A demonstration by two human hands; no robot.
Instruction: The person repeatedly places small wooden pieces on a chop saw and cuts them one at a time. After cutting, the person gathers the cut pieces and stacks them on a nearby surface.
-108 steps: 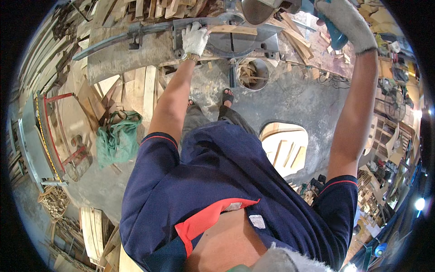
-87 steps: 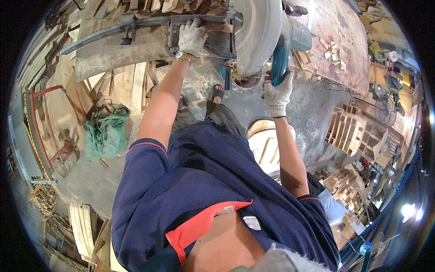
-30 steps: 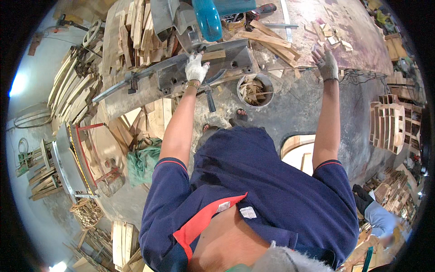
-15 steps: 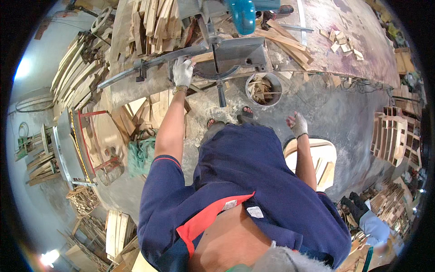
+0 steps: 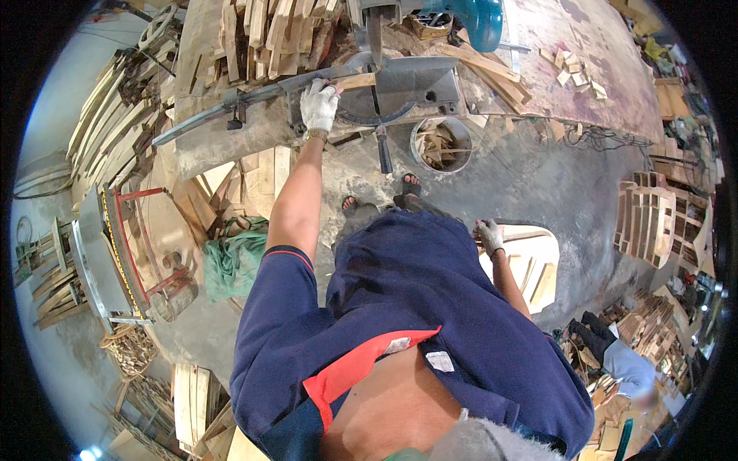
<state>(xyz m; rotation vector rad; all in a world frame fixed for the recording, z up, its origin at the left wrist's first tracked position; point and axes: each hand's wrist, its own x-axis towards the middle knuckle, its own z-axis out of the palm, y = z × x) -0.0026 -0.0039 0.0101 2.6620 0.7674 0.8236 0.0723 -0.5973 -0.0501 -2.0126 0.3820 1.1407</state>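
My left hand (image 5: pixel 319 106), in a white glove, grips the left end of a short wooden strip (image 5: pixel 357 81). The strip lies against the fence of a miter saw (image 5: pixel 427 84), its right end at the slot in the saw's base. Above and behind the strip is the saw's blade (image 5: pixel 375 37), beside a teal motor housing (image 5: pixel 483 24). My right hand (image 5: pixel 488 237), also gloved, is low at my right side with its fingers loosely bent and apart. No held thing shows in it. Close beside it is a pale, rounded seat or tray (image 5: pixel 544 244) with wooden pieces on it.
A bucket of offcuts (image 5: pixel 440 146) stands below the saw on the floor. Wooden strips (image 5: pixel 269 34) are stacked behind the saw, and small blocks (image 5: pixel 573 69) lie on the bench's right. Green cloth (image 5: pixel 233 257) lies left. Another person (image 5: pixel 626 365) is at lower right.
The blade and motor housing have moved up, away from the strip. My right hand has moved inward, closer to my body. My left hand stays at the strip's left end; the whole view has shifted slightly.
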